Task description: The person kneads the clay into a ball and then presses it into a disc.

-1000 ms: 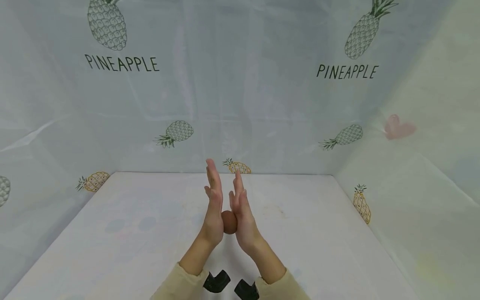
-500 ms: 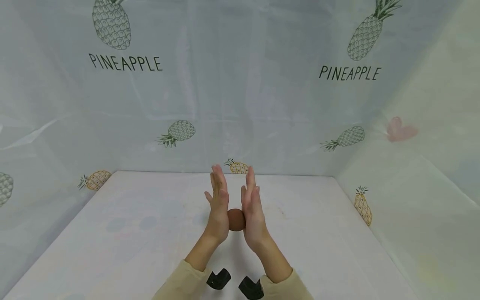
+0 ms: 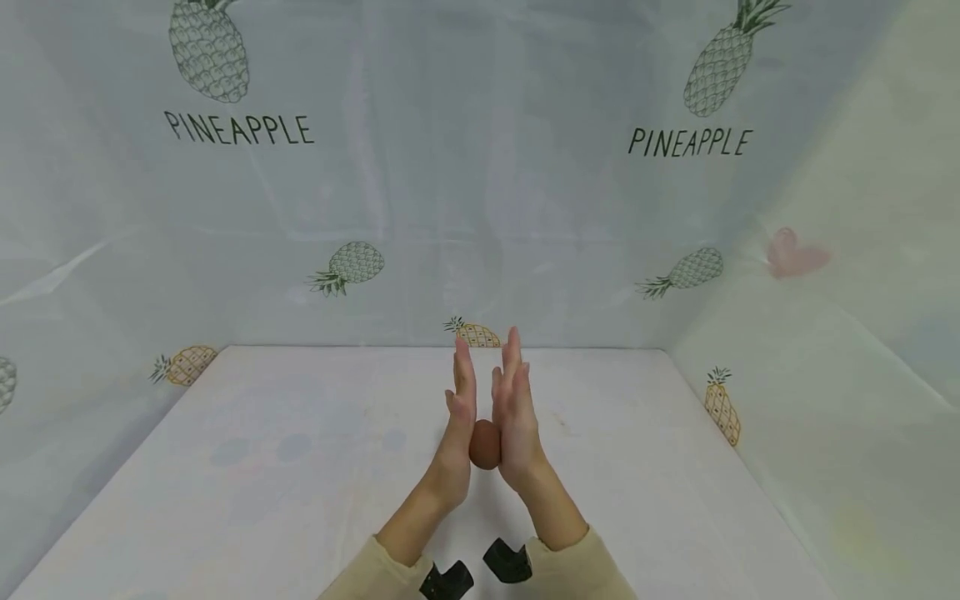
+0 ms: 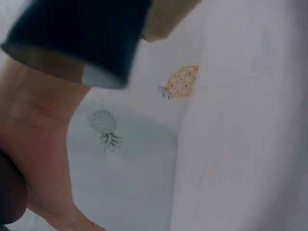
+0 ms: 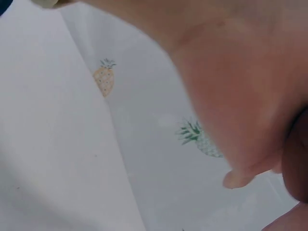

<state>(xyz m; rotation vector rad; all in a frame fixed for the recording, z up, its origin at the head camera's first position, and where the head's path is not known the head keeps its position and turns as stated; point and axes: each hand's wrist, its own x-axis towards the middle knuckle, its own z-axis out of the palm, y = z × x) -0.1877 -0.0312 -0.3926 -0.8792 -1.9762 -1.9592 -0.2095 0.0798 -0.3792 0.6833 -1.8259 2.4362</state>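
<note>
A smooth brown ball (image 3: 485, 444), of a material I cannot make out, is pressed between two upright palms above the white table. My left hand (image 3: 459, 442) touches its left side with straight fingers pointing up and away. Against its right side lies the palm of my right hand (image 3: 519, 429), its fingers straight too. Part of the dark ball (image 4: 10, 192) shows at the left edge of the left wrist view. In the right wrist view the ball (image 5: 296, 161) sits at the right edge beside a palm.
The white table (image 3: 300, 500) spreads under both arms. Pale sheeting (image 3: 480, 192) printed with pineapples rises behind it and at the sides. Black wrist-camera mounts (image 3: 510, 560) stick out from the cream sleeves (image 3: 581, 571).
Both hands have shifted right with the ball between them. The palms have slid against each other: the left hand led forward a second ago, and now the right reaches slightly farther.
</note>
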